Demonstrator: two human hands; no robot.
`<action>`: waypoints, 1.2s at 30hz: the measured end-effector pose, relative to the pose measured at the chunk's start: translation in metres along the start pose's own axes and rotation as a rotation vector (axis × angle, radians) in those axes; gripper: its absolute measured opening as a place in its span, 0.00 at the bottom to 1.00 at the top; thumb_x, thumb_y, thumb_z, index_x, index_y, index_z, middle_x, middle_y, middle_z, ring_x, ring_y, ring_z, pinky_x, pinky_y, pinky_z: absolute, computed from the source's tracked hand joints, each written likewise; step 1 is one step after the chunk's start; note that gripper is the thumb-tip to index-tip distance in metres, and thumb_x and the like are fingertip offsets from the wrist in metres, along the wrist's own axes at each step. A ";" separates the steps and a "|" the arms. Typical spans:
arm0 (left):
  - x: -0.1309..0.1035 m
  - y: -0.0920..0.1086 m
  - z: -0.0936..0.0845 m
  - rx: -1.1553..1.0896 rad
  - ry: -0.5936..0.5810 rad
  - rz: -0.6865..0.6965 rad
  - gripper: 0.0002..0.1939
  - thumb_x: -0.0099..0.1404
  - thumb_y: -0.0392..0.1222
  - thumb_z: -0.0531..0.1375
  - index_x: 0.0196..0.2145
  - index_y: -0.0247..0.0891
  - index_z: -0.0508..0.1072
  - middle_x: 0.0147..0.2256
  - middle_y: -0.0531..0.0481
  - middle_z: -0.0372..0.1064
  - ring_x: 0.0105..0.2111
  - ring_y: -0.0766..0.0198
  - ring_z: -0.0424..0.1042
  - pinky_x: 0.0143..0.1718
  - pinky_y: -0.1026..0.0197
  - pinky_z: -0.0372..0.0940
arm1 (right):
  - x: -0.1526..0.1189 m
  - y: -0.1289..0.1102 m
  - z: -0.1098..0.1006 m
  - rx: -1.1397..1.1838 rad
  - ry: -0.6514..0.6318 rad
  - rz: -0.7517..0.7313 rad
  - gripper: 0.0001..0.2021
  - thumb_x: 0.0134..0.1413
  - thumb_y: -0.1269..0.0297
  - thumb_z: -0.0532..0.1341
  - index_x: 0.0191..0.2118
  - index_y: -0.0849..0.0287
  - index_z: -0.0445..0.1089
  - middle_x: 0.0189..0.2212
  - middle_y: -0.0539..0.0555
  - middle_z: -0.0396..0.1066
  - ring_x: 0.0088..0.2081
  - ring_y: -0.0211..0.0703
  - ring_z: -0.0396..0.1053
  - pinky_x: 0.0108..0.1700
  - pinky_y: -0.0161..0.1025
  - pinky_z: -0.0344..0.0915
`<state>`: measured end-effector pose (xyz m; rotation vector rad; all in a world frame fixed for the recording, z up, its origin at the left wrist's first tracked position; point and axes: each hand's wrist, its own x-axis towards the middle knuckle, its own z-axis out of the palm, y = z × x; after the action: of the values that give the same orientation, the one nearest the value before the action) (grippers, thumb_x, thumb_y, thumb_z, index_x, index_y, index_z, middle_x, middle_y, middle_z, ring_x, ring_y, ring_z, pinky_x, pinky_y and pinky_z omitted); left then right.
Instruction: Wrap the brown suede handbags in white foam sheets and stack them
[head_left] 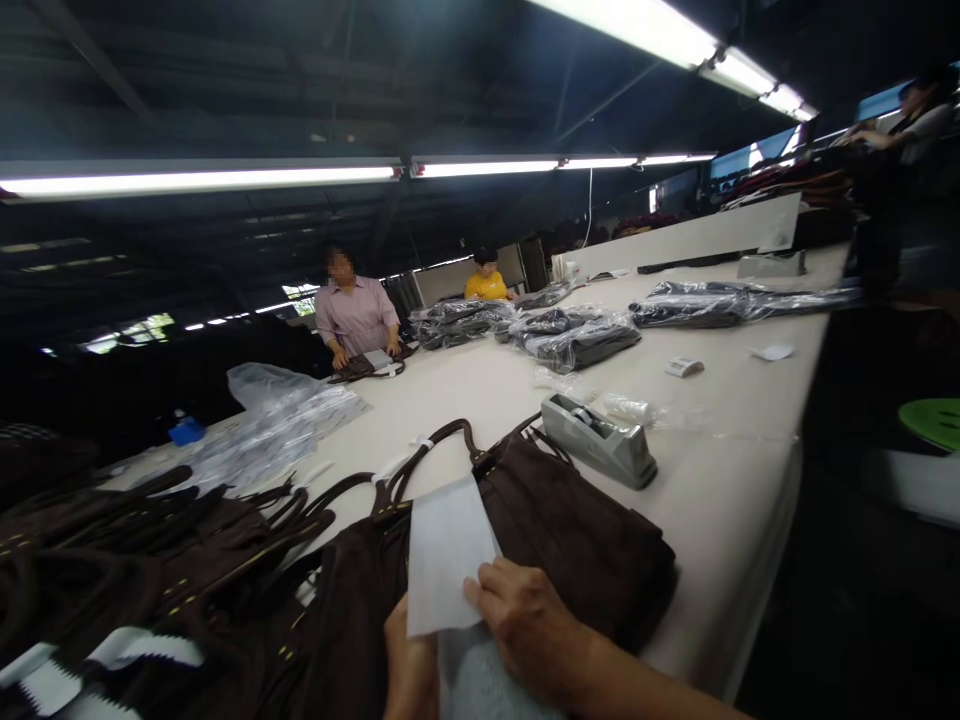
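Note:
A thin white sheet [448,560], like paper or tissue, stands in front of me over dark brown bags. My right hand [529,625] pinches its right edge between thumb and bent fingers. At the lower left edge, my left hand [412,655] grips the sheet, its fingers mostly hidden behind it. Below the sheet is more pale, translucent material [487,680]. A dark brown bag [570,530] lies just beyond my right hand, with its looped handle [450,428] pointing away. More brown bags [247,600] with handles are piled at left.
A grey tape dispenser [600,445] stands beyond the bag on the long pale table [720,500]. Clear plastic bags [300,420] lie at left, and plastic-wrapped dark goods [577,335] farther back. Across the table, a person [356,310] handles a brown bag; others work farther off.

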<state>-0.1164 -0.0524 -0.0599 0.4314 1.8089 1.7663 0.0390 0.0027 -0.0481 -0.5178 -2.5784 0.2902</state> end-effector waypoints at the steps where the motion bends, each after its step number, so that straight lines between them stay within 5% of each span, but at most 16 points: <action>1: 0.000 0.002 -0.001 -0.012 -0.023 -0.035 0.20 0.33 0.50 0.69 0.21 0.33 0.72 0.20 0.49 0.68 0.21 0.61 0.66 0.23 0.59 0.63 | -0.001 0.000 -0.002 0.004 0.002 -0.018 0.13 0.55 0.78 0.54 0.46 0.61 0.66 0.39 0.53 0.68 0.40 0.44 0.62 0.39 0.38 0.59; 10: -0.004 0.023 0.005 0.025 -0.184 -0.241 0.14 0.44 0.45 0.65 0.26 0.32 0.72 0.21 0.44 0.70 0.25 0.54 0.72 0.24 0.58 0.66 | -0.007 0.000 -0.004 0.003 -0.080 0.008 0.10 0.52 0.77 0.55 0.40 0.60 0.67 0.37 0.53 0.68 0.38 0.44 0.63 0.38 0.38 0.59; 15: 0.004 0.033 -0.006 0.130 -0.085 -0.093 0.22 0.54 0.52 0.56 0.41 0.32 0.69 0.34 0.41 0.73 0.34 0.56 0.74 0.33 0.56 0.68 | -0.008 0.001 -0.002 0.010 -0.115 0.044 0.11 0.47 0.77 0.56 0.37 0.61 0.68 0.36 0.54 0.68 0.39 0.44 0.64 0.38 0.38 0.60; 20: 0.015 0.039 -0.011 0.442 -0.047 0.108 0.40 0.39 0.50 0.68 0.49 0.32 0.66 0.29 0.47 0.73 0.35 0.48 0.72 0.43 0.47 0.64 | -0.007 0.002 -0.006 0.037 -0.138 0.064 0.12 0.49 0.76 0.56 0.39 0.60 0.69 0.37 0.54 0.69 0.40 0.45 0.65 0.39 0.38 0.61; 23: 0.018 0.032 -0.005 0.522 -0.039 0.186 0.35 0.41 0.43 0.66 0.49 0.35 0.68 0.27 0.50 0.71 0.33 0.51 0.72 0.43 0.49 0.63 | -0.012 0.000 -0.010 0.101 -0.099 0.146 0.11 0.56 0.72 0.55 0.43 0.57 0.70 0.38 0.53 0.68 0.42 0.44 0.66 0.41 0.37 0.62; 26: 0.021 0.021 -0.003 0.475 -0.042 0.176 0.33 0.47 0.44 0.62 0.52 0.35 0.65 0.32 0.47 0.74 0.35 0.54 0.74 0.39 0.55 0.66 | -0.019 -0.005 -0.016 0.184 0.037 0.405 0.11 0.59 0.65 0.58 0.47 0.58 0.69 0.44 0.55 0.67 0.46 0.45 0.65 0.48 0.39 0.61; 29: 0.026 0.011 -0.007 0.426 -0.068 0.145 0.30 0.51 0.45 0.61 0.52 0.34 0.65 0.37 0.43 0.75 0.35 0.57 0.75 0.35 0.59 0.68 | -0.024 -0.009 -0.025 0.211 0.035 0.624 0.10 0.57 0.58 0.62 0.39 0.60 0.70 0.40 0.55 0.70 0.44 0.46 0.67 0.47 0.40 0.61; 33: 0.029 0.009 -0.012 0.485 -0.063 0.159 0.22 0.54 0.47 0.61 0.45 0.36 0.68 0.39 0.42 0.76 0.37 0.56 0.76 0.36 0.59 0.68 | -0.024 -0.010 -0.035 0.232 -0.117 0.690 0.12 0.52 0.55 0.65 0.29 0.58 0.70 0.32 0.51 0.73 0.37 0.44 0.69 0.38 0.37 0.58; 36: 0.024 0.017 -0.011 0.657 -0.013 0.209 0.13 0.57 0.48 0.60 0.36 0.37 0.70 0.34 0.44 0.76 0.36 0.54 0.75 0.36 0.57 0.66 | -0.022 -0.007 -0.037 0.262 -0.085 0.686 0.09 0.56 0.59 0.62 0.29 0.57 0.70 0.29 0.49 0.74 0.35 0.41 0.70 0.36 0.36 0.55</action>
<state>-0.1449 -0.0459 -0.0475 0.9088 2.3831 1.2384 0.0735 -0.0085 -0.0240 -1.2951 -2.3016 0.8775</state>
